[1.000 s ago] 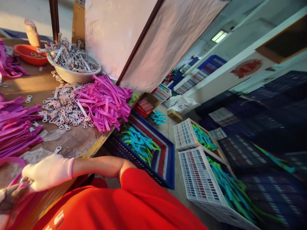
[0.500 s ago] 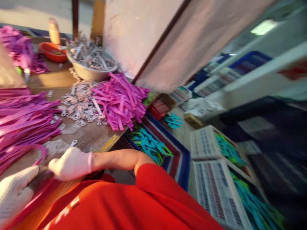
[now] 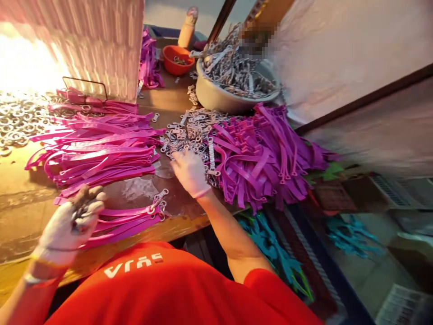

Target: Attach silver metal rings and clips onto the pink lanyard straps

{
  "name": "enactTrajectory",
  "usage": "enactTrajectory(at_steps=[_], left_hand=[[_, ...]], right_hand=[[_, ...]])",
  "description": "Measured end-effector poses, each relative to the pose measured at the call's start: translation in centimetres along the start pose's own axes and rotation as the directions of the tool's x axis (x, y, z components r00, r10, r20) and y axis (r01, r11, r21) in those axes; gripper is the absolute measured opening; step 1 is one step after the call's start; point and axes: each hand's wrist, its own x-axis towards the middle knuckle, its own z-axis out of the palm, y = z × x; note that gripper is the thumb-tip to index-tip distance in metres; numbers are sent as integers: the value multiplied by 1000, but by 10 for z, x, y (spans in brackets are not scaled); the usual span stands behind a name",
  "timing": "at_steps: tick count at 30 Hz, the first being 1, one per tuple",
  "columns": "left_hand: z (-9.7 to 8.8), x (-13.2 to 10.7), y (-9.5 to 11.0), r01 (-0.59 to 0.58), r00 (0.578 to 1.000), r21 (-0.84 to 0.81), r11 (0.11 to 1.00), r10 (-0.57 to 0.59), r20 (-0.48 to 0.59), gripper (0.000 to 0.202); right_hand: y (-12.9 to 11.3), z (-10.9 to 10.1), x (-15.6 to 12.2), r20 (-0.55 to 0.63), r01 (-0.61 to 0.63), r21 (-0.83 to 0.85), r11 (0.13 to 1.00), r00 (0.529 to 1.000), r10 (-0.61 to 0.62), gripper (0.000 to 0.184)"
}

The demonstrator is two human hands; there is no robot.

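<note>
Basin stands behind clips — purple straps alongside.

The left hand wears a white glove with grimy fingers and a yellow-edged cuff, a pale wristband just behind. The right hand wears a pink-hemmed white glove. Behind both: red short-sleeved T-shirt, white lettering.

Left hand near table's front edge: contents unclear. Rings, table's left side: picture-edge cropped. White crate beyond right edge: blurred, cropped.
</note>
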Motion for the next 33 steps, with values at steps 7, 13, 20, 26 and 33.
enactTrajectory(at_steps=[7, 13, 20, 26, 33], left_hand=[[53, 43, -32, 284, 866, 64, 957, -284, 411, 43], [36, 38, -35, 173, 837, 117, 978, -209, 506, 40], [9, 28, -42, -16, 900, 212, 977, -78, 429, 37], [4, 27, -55, 19, 904, 122, 992, -69, 422, 35], [-9, 5, -52, -133, 878, 238, 962, 3, 479, 45]], right_hand=[[9, 11, 77, 198, -32, -179, 983, 978, 68, 35], [9, 4, 87, 369, 11, -263, 965, 925, 90, 32], [5, 4, 58, 336, 56, -332, 942, 940, 62, 34], [7, 4, 57, 352, 33, -231, 972, 935, 51, 33], [8, 0, 13, 55, -18, -23, 1000, 998, 19, 29]])
